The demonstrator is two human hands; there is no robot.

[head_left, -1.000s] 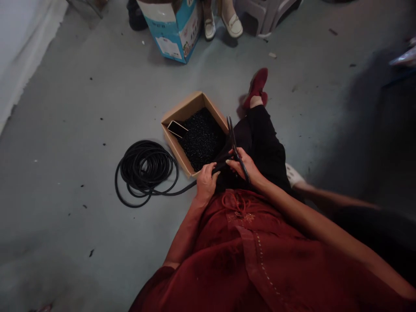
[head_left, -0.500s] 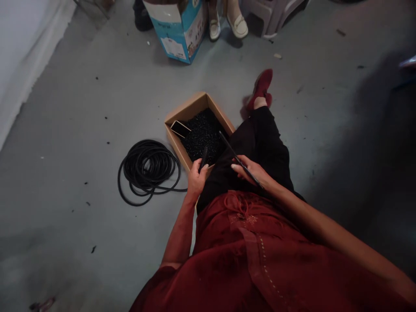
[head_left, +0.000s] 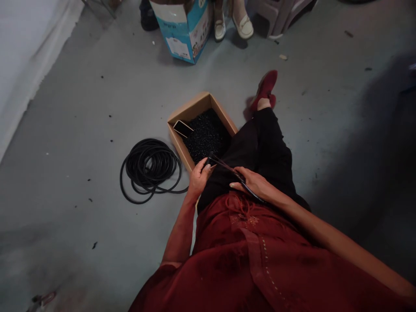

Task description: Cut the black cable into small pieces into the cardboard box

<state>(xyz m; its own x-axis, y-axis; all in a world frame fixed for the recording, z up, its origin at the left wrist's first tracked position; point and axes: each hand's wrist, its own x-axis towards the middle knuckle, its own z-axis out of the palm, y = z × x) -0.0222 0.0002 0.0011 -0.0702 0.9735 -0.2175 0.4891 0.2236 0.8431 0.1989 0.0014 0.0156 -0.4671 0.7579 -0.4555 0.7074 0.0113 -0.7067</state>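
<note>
My left hand is closed around the end of a black hose, just over the near corner of a cardboard box. From beside that hand the hose leads left to a coil lying on the floor. My right hand is wrapped round long, dark scissors above my lap. Their thin blades are spread and point at the hose end by my left fingers; whether they touch it I cannot tell. Many short black pieces fill the box.
A black rectangle with a pale edge sits in the box's left corner. Beyond stand a blue and white carton, another person's pale shoes and a plastic stool. Black scraps dot the grey floor.
The scissors have swung down and left, from over the box to the hose end, and their blades have parted. The hose end in my left hand has tilted right.
</note>
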